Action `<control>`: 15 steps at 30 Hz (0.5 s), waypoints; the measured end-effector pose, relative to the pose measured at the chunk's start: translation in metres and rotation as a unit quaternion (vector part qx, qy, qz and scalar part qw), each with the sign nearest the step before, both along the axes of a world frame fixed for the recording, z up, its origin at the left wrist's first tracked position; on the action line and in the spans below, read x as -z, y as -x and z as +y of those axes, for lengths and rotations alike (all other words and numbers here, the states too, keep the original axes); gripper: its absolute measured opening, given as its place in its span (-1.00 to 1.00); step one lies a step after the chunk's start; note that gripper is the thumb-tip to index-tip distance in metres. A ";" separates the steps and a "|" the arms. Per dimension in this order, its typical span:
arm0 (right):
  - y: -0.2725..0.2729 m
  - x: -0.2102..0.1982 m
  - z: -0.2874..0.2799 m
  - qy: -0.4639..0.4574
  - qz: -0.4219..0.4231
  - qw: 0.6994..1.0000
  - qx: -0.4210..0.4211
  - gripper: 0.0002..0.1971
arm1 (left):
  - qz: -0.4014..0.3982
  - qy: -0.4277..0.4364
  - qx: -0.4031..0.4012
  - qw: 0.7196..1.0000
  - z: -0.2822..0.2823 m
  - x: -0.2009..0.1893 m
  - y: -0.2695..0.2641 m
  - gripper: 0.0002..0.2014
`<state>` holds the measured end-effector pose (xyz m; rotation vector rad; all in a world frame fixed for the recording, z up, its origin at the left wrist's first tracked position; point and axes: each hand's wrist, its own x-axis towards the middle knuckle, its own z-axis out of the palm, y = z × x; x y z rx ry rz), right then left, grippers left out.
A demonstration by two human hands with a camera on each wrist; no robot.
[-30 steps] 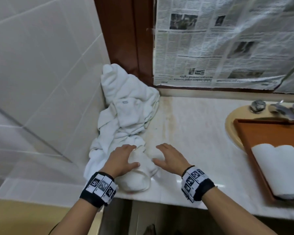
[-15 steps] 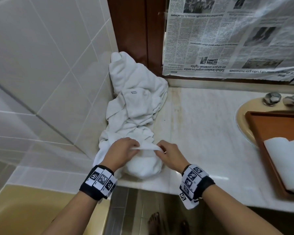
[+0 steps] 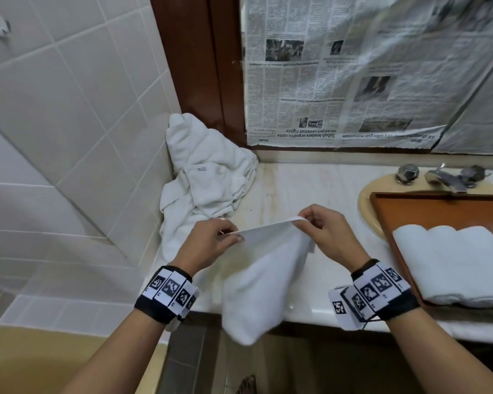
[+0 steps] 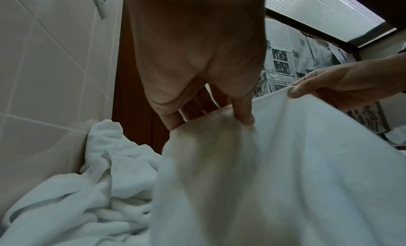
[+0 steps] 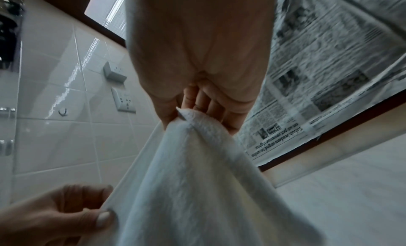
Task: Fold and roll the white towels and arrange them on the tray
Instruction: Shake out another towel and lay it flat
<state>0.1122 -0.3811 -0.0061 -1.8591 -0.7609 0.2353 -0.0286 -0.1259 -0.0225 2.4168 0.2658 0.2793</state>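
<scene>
A small white towel (image 3: 265, 277) hangs above the counter's front edge, stretched by its top hem between both hands. My left hand (image 3: 211, 243) pinches the hem's left end, my right hand (image 3: 325, 231) pinches the right corner. In the left wrist view my left hand (image 4: 222, 117) pinches the white towel (image 4: 285, 180); in the right wrist view my right hand (image 5: 193, 116) nips the white towel's (image 5: 208, 189) corner. A heap of crumpled white towels (image 3: 208, 177) lies in the counter's left corner. Rolled white towels (image 3: 456, 263) lie on the orange-brown tray (image 3: 439, 206) at the right.
The tray rests over a beige sink (image 3: 367, 206) with chrome taps (image 3: 439, 177) behind it. Marble counter (image 3: 305, 189) lies between heap and sink. Tiled wall (image 3: 69, 123) stands on the left; newspaper (image 3: 367, 75) covers the window behind. A yellow bathtub (image 3: 54, 359) lies below left.
Both hands went from resting on a towel at the counter's edge to pinching its hem, lifting it and drawing it out taut between them.
</scene>
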 end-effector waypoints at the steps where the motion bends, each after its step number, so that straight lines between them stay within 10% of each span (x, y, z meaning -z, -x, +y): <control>1: 0.000 -0.001 -0.015 -0.002 0.002 1.000 0.001 -0.89 | -0.004 0.007 -0.003 1.000 -0.011 -0.001 0.003 -0.86; 15: 0.008 0.094 -0.150 0.225 -0.009 0.974 -0.035 -0.89 | -0.059 0.152 -0.054 0.985 -0.126 -0.020 0.023 -0.88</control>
